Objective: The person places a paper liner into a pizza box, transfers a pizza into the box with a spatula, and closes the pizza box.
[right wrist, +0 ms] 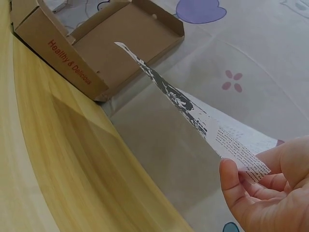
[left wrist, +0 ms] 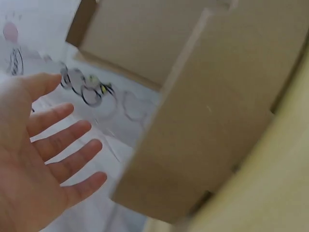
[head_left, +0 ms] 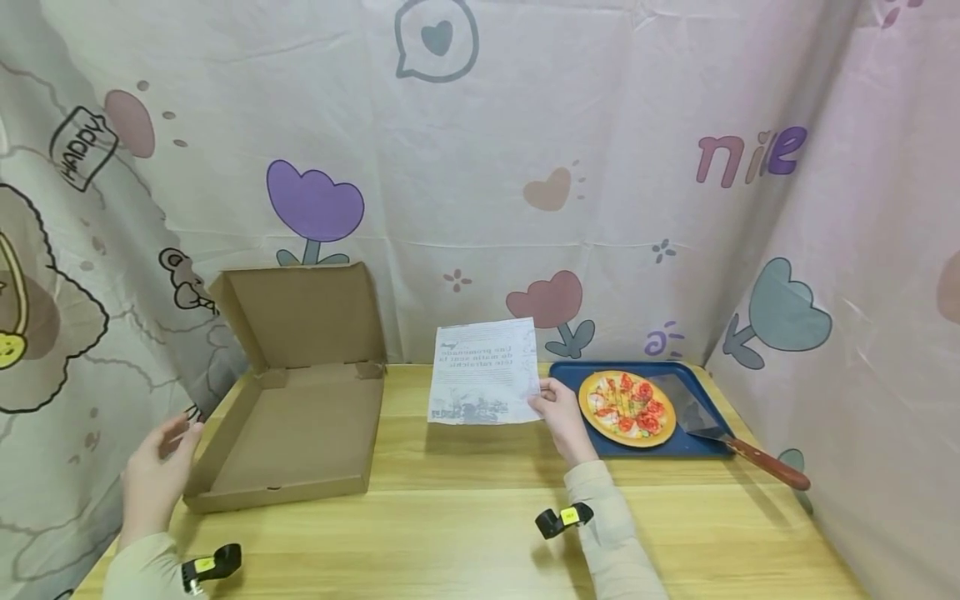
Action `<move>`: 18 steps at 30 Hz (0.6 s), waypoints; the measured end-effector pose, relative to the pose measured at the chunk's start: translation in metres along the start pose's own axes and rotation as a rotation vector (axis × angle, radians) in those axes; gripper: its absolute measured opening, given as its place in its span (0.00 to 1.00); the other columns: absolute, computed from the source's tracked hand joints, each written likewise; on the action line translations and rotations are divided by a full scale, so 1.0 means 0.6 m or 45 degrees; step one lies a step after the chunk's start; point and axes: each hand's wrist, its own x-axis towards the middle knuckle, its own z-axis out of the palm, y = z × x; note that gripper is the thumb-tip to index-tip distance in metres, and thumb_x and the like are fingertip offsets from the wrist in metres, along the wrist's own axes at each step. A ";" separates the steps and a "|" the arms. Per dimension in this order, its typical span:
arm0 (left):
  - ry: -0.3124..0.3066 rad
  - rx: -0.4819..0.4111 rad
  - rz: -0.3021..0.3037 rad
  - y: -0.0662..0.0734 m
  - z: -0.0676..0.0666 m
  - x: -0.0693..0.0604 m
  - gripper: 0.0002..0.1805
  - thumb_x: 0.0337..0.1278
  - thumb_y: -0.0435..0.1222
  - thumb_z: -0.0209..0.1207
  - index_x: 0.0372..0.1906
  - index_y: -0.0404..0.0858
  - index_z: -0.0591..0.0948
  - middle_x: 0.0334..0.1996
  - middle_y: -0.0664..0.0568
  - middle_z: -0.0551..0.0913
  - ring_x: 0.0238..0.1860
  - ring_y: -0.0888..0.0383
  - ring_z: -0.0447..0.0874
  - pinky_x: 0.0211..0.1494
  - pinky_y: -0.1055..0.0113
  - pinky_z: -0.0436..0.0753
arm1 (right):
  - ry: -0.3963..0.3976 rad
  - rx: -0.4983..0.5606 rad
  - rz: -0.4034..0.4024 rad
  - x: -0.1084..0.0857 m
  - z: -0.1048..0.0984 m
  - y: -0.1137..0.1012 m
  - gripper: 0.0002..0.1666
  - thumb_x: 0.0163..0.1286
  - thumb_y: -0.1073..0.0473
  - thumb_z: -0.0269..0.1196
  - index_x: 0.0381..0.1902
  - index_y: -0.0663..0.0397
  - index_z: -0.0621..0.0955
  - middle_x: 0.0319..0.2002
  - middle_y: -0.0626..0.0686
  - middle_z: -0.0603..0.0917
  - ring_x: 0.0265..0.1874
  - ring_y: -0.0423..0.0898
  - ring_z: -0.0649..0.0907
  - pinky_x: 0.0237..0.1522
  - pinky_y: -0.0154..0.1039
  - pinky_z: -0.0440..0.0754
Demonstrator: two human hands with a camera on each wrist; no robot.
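A printed sheet of paper (head_left: 483, 371) hangs above the table between an open box and a tray. My right hand (head_left: 561, 417) pinches its lower right corner between thumb and fingers; the right wrist view shows the paper (right wrist: 193, 116) nearly edge-on. My left hand (head_left: 159, 475) hovers at the left side of the cardboard pizza box (head_left: 307, 433), holding nothing. In the left wrist view the fingers of that hand (left wrist: 43, 150) are spread, apart from the box wall (left wrist: 207, 111). The box lid stands raised at the back.
On the right a blue tray (head_left: 566, 375) bears a pizza (head_left: 627, 408) and a spatula (head_left: 768, 464), whose wooden handle sticks out past the tray's edge. A patterned cloth (head_left: 450, 167) hangs behind and beside the wooden table (head_left: 450, 533).
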 end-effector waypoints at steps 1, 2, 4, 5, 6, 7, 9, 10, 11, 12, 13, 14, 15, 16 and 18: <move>-0.002 -0.027 -0.016 -0.009 0.002 0.001 0.33 0.68 0.54 0.51 0.71 0.41 0.68 0.61 0.69 0.76 0.41 0.87 0.65 0.44 0.85 0.65 | -0.002 0.000 -0.004 -0.001 0.000 0.000 0.13 0.67 0.71 0.57 0.49 0.67 0.78 0.39 0.61 0.84 0.33 0.42 0.84 0.36 0.33 0.82; -0.011 -0.065 -0.018 -0.018 0.004 0.002 0.33 0.68 0.54 0.51 0.71 0.40 0.68 0.56 0.76 0.75 0.39 0.90 0.61 0.41 0.87 0.64 | -0.004 0.002 -0.009 -0.002 0.000 -0.001 0.13 0.67 0.72 0.57 0.50 0.67 0.78 0.40 0.61 0.84 0.33 0.42 0.84 0.36 0.33 0.82; -0.031 -0.144 -0.042 -0.034 0.009 0.005 0.33 0.67 0.54 0.52 0.71 0.42 0.67 0.47 0.85 0.71 0.37 0.89 0.61 0.39 0.90 0.62 | -0.008 0.009 -0.007 -0.003 0.002 -0.003 0.14 0.67 0.72 0.57 0.50 0.66 0.79 0.40 0.62 0.84 0.33 0.42 0.84 0.36 0.33 0.82; -0.049 -0.189 -0.062 -0.042 0.011 0.006 0.33 0.67 0.54 0.52 0.72 0.44 0.67 0.44 0.86 0.70 0.38 0.88 0.62 0.39 0.91 0.62 | -0.010 0.012 -0.009 -0.005 0.002 -0.004 0.14 0.67 0.72 0.57 0.50 0.66 0.78 0.40 0.62 0.85 0.34 0.42 0.84 0.37 0.33 0.82; -0.082 -0.298 -0.104 -0.048 0.015 0.008 0.33 0.67 0.53 0.54 0.72 0.45 0.66 0.44 0.85 0.70 0.39 0.86 0.63 0.40 0.91 0.63 | -0.011 0.013 -0.013 -0.006 0.003 -0.005 0.14 0.67 0.72 0.57 0.50 0.66 0.78 0.41 0.62 0.85 0.34 0.42 0.84 0.37 0.33 0.82; -0.105 -0.364 -0.142 -0.054 0.018 0.009 0.33 0.67 0.53 0.54 0.73 0.47 0.65 0.44 0.84 0.70 0.42 0.85 0.65 0.43 0.92 0.64 | -0.012 0.014 -0.014 -0.007 0.003 -0.005 0.14 0.67 0.71 0.57 0.50 0.66 0.78 0.41 0.62 0.85 0.34 0.42 0.84 0.37 0.33 0.82; -0.168 -0.563 -0.234 -0.065 0.025 0.010 0.33 0.66 0.51 0.56 0.73 0.50 0.63 0.46 0.82 0.70 0.46 0.83 0.65 0.55 0.92 0.63 | -0.012 0.018 -0.013 -0.010 0.004 -0.006 0.14 0.67 0.71 0.57 0.50 0.66 0.78 0.42 0.63 0.84 0.35 0.42 0.84 0.38 0.33 0.82; -0.190 -0.669 -0.276 -0.069 0.028 0.011 0.34 0.65 0.50 0.57 0.73 0.51 0.63 0.46 0.81 0.71 0.49 0.81 0.66 0.61 0.91 0.61 | -0.013 0.020 -0.011 -0.011 0.004 -0.007 0.14 0.67 0.71 0.57 0.51 0.67 0.78 0.42 0.63 0.84 0.35 0.42 0.84 0.38 0.33 0.82; -0.214 -0.782 -0.313 -0.073 0.031 0.011 0.34 0.65 0.48 0.58 0.74 0.51 0.63 0.46 0.81 0.72 0.50 0.80 0.66 0.67 0.88 0.58 | -0.013 0.022 -0.013 -0.011 0.005 -0.007 0.14 0.67 0.71 0.57 0.51 0.67 0.78 0.43 0.64 0.84 0.35 0.43 0.84 0.39 0.33 0.82; -0.231 -0.885 -0.345 -0.076 0.034 0.011 0.34 0.64 0.46 0.60 0.73 0.51 0.63 0.47 0.81 0.73 0.51 0.80 0.67 0.71 0.86 0.54 | -0.014 0.021 -0.017 -0.012 0.005 -0.007 0.14 0.67 0.71 0.57 0.51 0.67 0.78 0.43 0.64 0.84 0.36 0.43 0.84 0.39 0.33 0.82; -0.250 -0.925 -0.352 -0.079 0.035 0.011 0.34 0.64 0.45 0.60 0.73 0.51 0.62 0.47 0.82 0.73 0.51 0.82 0.67 0.73 0.85 0.51 | -0.015 0.022 -0.017 -0.013 0.005 -0.007 0.15 0.67 0.71 0.57 0.51 0.68 0.78 0.44 0.65 0.84 0.36 0.43 0.84 0.39 0.33 0.82; -0.272 -1.003 -0.366 -0.082 0.037 0.011 0.34 0.64 0.44 0.60 0.73 0.52 0.63 0.45 0.83 0.74 0.49 0.82 0.68 0.75 0.83 0.49 | -0.015 0.024 -0.020 -0.014 0.005 -0.008 0.15 0.67 0.72 0.57 0.51 0.68 0.78 0.44 0.65 0.84 0.36 0.43 0.84 0.39 0.33 0.82; -0.281 -1.044 -0.361 -0.085 0.038 0.011 0.32 0.64 0.43 0.60 0.72 0.53 0.65 0.44 0.83 0.76 0.49 0.83 0.69 0.75 0.83 0.49 | -0.017 0.027 -0.021 -0.015 0.005 -0.008 0.15 0.67 0.72 0.57 0.51 0.69 0.78 0.44 0.66 0.84 0.36 0.43 0.84 0.39 0.33 0.82; -0.289 -1.051 -0.348 -0.087 0.039 0.010 0.29 0.65 0.42 0.60 0.70 0.55 0.68 0.43 0.84 0.77 0.48 0.84 0.70 0.73 0.85 0.50 | -0.019 0.028 -0.025 -0.016 0.005 -0.009 0.15 0.67 0.72 0.57 0.51 0.69 0.78 0.43 0.66 0.84 0.36 0.43 0.84 0.39 0.34 0.82; -0.306 -1.072 -0.309 -0.093 0.039 0.009 0.23 0.66 0.40 0.59 0.64 0.58 0.73 0.41 0.84 0.79 0.46 0.86 0.71 0.70 0.88 0.52 | -0.028 0.024 -0.034 -0.017 0.006 -0.010 0.15 0.67 0.71 0.57 0.51 0.69 0.78 0.43 0.65 0.84 0.35 0.43 0.84 0.39 0.34 0.82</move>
